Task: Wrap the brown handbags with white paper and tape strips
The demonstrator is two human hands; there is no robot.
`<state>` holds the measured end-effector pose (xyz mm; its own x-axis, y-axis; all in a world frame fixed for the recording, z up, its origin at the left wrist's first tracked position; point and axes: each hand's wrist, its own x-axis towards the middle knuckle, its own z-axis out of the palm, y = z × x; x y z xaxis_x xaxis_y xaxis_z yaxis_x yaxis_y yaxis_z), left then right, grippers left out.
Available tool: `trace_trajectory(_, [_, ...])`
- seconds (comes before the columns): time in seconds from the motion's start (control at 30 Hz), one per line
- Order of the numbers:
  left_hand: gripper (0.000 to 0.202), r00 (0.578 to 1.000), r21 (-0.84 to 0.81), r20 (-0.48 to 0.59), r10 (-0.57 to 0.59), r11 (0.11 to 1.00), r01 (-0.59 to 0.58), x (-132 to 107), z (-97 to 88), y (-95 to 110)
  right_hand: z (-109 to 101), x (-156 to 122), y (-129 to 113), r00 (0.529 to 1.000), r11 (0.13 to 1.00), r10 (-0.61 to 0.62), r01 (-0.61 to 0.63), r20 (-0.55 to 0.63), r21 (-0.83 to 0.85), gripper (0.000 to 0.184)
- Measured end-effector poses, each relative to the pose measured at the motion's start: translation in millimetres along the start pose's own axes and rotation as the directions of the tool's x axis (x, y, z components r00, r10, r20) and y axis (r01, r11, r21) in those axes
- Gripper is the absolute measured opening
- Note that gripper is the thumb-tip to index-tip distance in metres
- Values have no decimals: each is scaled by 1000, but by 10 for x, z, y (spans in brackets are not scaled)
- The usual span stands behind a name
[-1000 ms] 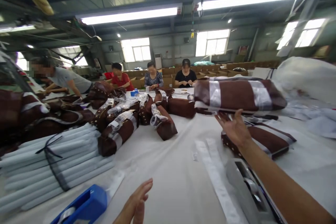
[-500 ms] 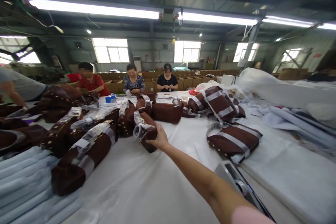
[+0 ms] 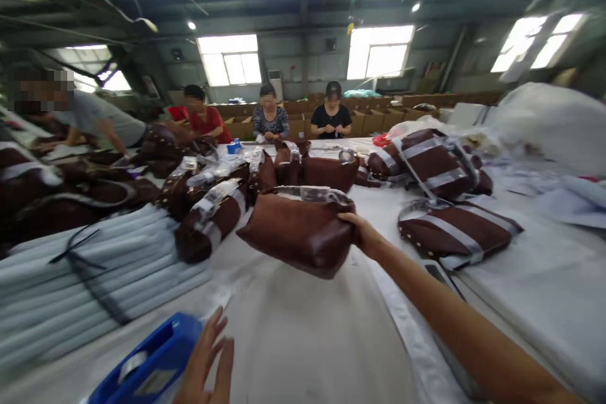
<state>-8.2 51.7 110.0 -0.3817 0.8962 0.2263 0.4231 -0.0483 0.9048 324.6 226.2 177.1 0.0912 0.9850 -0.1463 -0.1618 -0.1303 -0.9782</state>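
My right hand [image 3: 363, 235] grips the right end of a brown handbag [image 3: 300, 230] and holds it just above the white table [image 3: 303, 328], in the middle of the view. My left hand [image 3: 208, 363] is at the bottom edge with its fingers stretched out, touching a blue tape dispenser [image 3: 151, 363]. Strips of white paper [image 3: 402, 322] lie under my right forearm.
Several wrapped brown bags [image 3: 213, 218] lie across the table, with more banded ones [image 3: 457, 233] at the right. A bundle of white rolled sheets [image 3: 85, 274] sits at the left. Several people sit at the far end. White wrapping material [image 3: 549, 126] is piled at right.
My right hand took hold of a brown bag on the table and lifted it toward me. My left hand and the blue dispenser came back into view at the bottom.
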Motion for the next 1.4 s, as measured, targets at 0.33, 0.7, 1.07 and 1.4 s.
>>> trace_trajectory(0.33, [50, 955, 9, 294, 43, 999, -48, -400, -107, 76, -714, -1301, 938, 890, 851, 455, -423, 34, -312, 52])
trace_trajectory(0.7, [102, 553, 252, 720, 420, 584, -771, -898, -119, 434, -384, -2393, 652, 591, 88, -233, 804, 773, -588, 92])
trace_trajectory(1.07, [70, 540, 344, 608, 582, 421, -840, -1072, 79, -164, -296, -2428, 1461, 588, -131, -388, 727, 709, -674, 76])
trace_trajectory(1.4, [63, 506, 369, 717, 480, 354, -859, -1051, 49, -56, -260, -2455, 1657, 558, -120, -475, 725, 680, -678, 70])
